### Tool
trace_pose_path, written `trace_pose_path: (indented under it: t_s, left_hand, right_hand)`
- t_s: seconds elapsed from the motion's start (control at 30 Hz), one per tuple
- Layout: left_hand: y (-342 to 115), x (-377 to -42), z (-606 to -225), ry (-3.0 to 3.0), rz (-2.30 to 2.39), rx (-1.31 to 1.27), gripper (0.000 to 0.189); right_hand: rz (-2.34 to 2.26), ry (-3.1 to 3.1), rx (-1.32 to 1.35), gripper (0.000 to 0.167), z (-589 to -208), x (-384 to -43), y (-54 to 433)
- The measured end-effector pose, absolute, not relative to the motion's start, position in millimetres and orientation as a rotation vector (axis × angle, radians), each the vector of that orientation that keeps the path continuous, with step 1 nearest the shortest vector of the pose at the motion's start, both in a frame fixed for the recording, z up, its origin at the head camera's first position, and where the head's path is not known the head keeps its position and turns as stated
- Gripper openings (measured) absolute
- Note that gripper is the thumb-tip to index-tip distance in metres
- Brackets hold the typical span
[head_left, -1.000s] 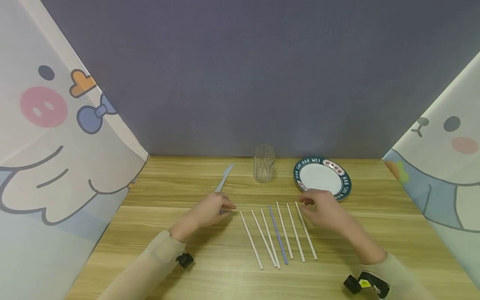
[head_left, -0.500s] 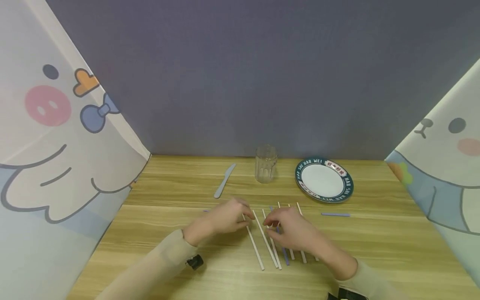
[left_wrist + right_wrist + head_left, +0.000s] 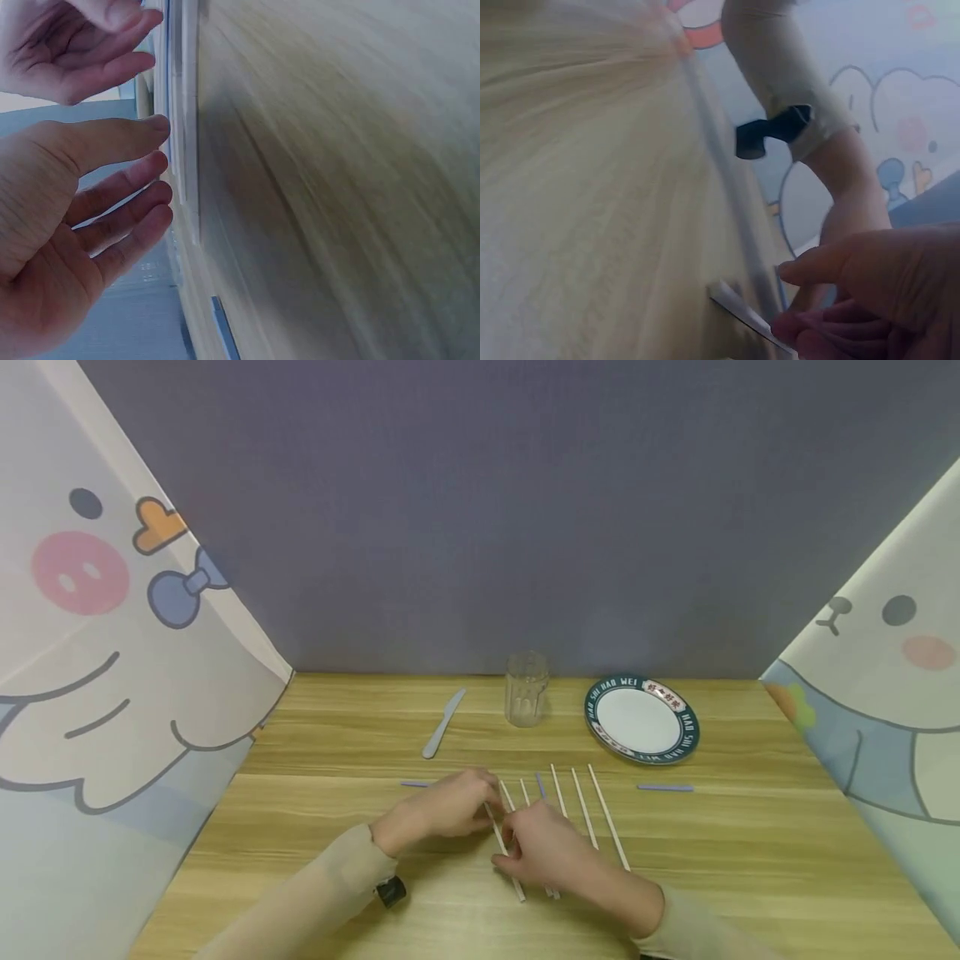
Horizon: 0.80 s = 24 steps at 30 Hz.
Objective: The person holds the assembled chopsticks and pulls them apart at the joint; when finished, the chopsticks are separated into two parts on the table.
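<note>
My left hand [image 3: 457,803] is at the upper end of the leftmost white stick [image 3: 518,890]. In the left wrist view its thumb and fingers [image 3: 124,247] are apart beside the sticks, with no clear pinch. Lower down the same stick is my right hand [image 3: 543,847], thumb and fingers loosely bent around it; the right wrist view shows a gap between them. Several thin white sticks [image 3: 584,806] lie in a row to the right, partly hidden under the right hand. Among them is a purple stick [image 3: 540,783], mostly covered.
Short lengths of purple stick lie at the left [image 3: 415,783] and at the right [image 3: 665,787]. Farther back are a pale knife [image 3: 444,723], a clear glass mug [image 3: 527,689] and a green-rimmed plate [image 3: 641,718]. A dark panel [image 3: 480,527] stands behind the table.
My right hand has moved left from the row's right end to the leftmost white stick, uncovering the right-hand purple stick. The left hand has moved right, from the left purple stick to the row.
</note>
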<state>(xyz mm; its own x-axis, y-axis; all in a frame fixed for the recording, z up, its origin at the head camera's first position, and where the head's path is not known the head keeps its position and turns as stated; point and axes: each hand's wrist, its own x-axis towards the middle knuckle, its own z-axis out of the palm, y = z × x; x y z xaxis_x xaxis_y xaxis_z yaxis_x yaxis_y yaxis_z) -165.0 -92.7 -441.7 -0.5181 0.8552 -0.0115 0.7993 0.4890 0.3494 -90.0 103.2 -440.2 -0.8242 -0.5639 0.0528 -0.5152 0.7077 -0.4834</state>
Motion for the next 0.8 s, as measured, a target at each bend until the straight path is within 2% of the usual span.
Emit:
trace_pose_path:
  t_s: [0.17, 0.43, 0.53, 0.7, 0.8]
  left_hand:
    - [-94.1, -164.0, -448.7, 2.529, 0.419, 1.418, 0.01]
    - [-101.4, -164.3, -454.2, 2.51, 0.418, 1.401, 0.008]
    - [-103.9, -164.4, -451.8, 2.509, 0.44, 1.43, 0.008]
    - [-102.8, -163.9, -436.9, 2.583, 0.562, 1.49, 0.007]
    - [-98.2, -163.6, -424.7, 2.619, 0.727, 1.53, 0.005]
  right_hand:
    - [-0.679, 2.791, -0.837, 0.041, -450.1, -84.6, 93.1]
    - [-0.711, 2.777, -0.778, 0.036, -452.2, -82.2, 88.2]
    - [-0.745, 2.752, -0.733, 0.03, -442.6, -84.9, 92.6]
    - [-0.678, 2.829, -0.698, 0.009, -413.5, -95.7, 110.1]
    - [-0.625, 2.954, -0.763, 0.006, -396.0, -104.9, 123.3]
